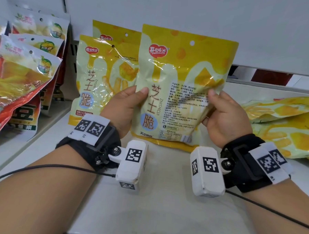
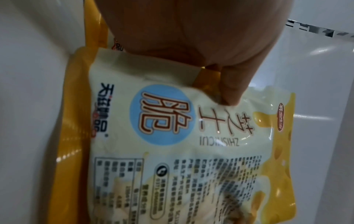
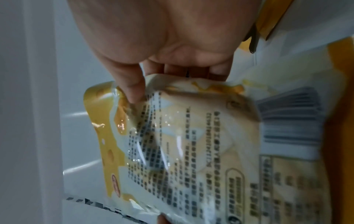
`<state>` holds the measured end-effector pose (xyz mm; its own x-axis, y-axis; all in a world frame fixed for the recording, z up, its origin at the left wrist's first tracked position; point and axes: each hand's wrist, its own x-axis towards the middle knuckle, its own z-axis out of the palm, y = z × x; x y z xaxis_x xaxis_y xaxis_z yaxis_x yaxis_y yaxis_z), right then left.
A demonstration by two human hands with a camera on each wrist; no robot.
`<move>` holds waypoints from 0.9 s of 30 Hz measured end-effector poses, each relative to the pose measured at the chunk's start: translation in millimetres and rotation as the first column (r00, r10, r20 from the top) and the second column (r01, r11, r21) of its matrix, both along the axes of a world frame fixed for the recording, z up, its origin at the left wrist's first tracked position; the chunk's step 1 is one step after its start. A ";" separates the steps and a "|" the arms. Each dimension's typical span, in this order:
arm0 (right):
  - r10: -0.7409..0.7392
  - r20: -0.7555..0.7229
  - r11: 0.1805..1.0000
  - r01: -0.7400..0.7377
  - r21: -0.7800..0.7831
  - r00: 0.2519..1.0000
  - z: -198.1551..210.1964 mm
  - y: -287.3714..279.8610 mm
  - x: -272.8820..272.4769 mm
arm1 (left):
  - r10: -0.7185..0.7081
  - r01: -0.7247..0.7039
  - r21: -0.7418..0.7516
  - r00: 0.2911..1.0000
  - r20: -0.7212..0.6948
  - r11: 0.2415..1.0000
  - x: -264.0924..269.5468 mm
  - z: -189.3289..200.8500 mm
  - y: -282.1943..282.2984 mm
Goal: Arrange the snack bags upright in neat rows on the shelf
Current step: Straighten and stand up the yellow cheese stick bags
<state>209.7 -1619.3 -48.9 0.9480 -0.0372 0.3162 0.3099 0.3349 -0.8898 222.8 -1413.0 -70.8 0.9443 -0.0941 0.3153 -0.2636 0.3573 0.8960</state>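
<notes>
A yellow and cream snack bag [image 1: 180, 79] stands upright at the middle of the white shelf [image 1: 146, 197], its printed back toward me. My left hand [image 1: 127, 101] grips its left edge, thumb on the face [image 2: 228, 91]. My right hand [image 1: 222, 113] grips its right edge, thumb pressed into the film [image 3: 134, 92]. The held bag [image 2: 172, 136] fills both wrist views [image 3: 191, 151]. Two matching bags [image 1: 98, 78] stand upright just left of it, one behind the other.
A row of red and orange snack bags [image 1: 21, 84] stands upright at the far left. Two more yellow bags [image 1: 284, 123] lie flat on the shelf at the right. The shelf's white back wall [image 1: 173, 10] rises close behind.
</notes>
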 end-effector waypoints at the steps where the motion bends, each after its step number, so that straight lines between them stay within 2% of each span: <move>1: -0.001 0.016 1.000 0.001 0.014 1.000 1.4 0.5 -0.5 | 0.014 -0.014 0.017 1.000 0.000 1.000 0.0 0.1 0.4; 8: 0.067 0.120 0.967 -0.094 0.237 0.991 7.2 -1.1 -4.0 | 0.053 -0.058 0.095 0.997 0.049 0.994 -1.4 1.7 0.7; 13: 0.053 0.071 0.972 -0.068 0.227 0.996 8.1 -2.5 -3.2 | 0.082 -0.087 0.105 0.996 0.045 0.991 -1.2 1.0 2.2; 15: -0.003 0.032 0.981 -0.004 0.194 0.999 7.2 -3.3 -2.6 | 0.118 -0.122 0.104 0.992 0.046 0.987 -0.4 0.5 2.4; 20: -0.301 0.007 0.953 0.301 0.042 0.954 5.3 -8.4 -3.9 | 0.210 -0.212 0.066 0.977 0.033 0.975 0.6 -0.9 3.1; 22: -0.224 0.027 0.969 0.226 -0.102 0.974 6.5 -5.3 -9.2 | 0.229 -0.229 0.035 0.973 0.016 0.973 0.3 -0.2 2.1; 24: -0.032 -0.021 0.967 0.026 -0.254 0.999 7.9 4.5 -18.0 | 0.193 -0.193 0.020 0.981 0.018 0.981 -2.0 1.7 -1.7; 26: 0.037 -0.102 0.910 -0.075 -0.407 0.994 8.6 14.6 -24.4 | 0.037 -0.039 0.058 0.999 0.030 0.998 -6.0 3.8 -8.8; 27: 0.017 -0.119 0.878 -0.072 -0.473 0.993 8.4 18.8 -25.8 | -0.060 0.057 0.106 0.998 0.025 0.993 -8.8 5.0 -12.6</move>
